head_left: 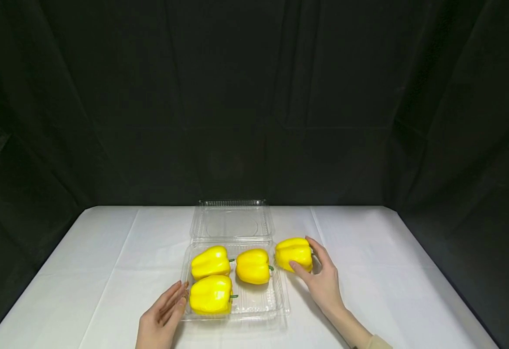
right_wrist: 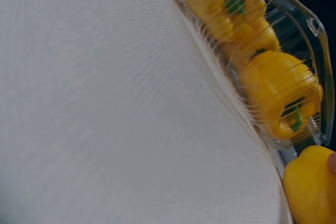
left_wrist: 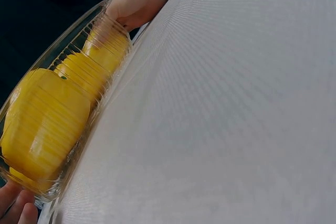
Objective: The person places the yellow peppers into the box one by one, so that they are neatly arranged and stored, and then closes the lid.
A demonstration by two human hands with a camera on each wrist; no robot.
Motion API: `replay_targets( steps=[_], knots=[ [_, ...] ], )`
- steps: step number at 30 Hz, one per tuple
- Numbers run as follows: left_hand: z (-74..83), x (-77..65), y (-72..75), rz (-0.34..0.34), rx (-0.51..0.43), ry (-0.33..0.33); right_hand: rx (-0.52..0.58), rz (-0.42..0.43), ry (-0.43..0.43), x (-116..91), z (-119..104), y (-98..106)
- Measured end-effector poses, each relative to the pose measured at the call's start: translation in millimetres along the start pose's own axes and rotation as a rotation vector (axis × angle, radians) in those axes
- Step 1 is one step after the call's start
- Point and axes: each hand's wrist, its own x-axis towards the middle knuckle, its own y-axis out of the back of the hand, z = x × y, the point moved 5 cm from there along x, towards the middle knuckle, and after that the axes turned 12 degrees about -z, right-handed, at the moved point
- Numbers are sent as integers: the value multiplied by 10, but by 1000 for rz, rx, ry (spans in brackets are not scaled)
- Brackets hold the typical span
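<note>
A clear plastic clamshell container [head_left: 258, 305] lies opened out on the table, three yellow bell peppers inside it. Two of them, a back one [head_left: 210, 263] and a front one [head_left: 210, 295], fill its left side; the third [head_left: 253, 266] sits at the back right. My left hand [head_left: 160, 315] holds the container's left edge with thumb and fingers, its fingertips [left_wrist: 23, 208] showing low in the left wrist view. Just beyond the right rim, my right hand [head_left: 324, 281] grips a fourth yellow bell pepper [head_left: 292, 252] between thumb and fingers, its stem end toward the palm.
The container's clear lid [head_left: 231, 224] lies folded back behind the base. White cloth covers the table [head_left: 389, 291], and a black curtain [head_left: 237, 97] hangs behind it and at both sides.
</note>
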Motion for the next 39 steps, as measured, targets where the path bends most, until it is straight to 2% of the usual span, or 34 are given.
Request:
replay_targets(
  steps=[16,26,34,39],
  knots=[
    [1,2,2,1,-5,8,20,50,10,2,-5,27],
    [-11,0,12,-3,-18,-6,71,123,37,-32,-12,65],
    [-1,4,2,-1,-10,23,75,168,25,-102,-301,90],
    [-4,7,5,3,-9,34,67,186,26,-99,-157,110]
  ],
)
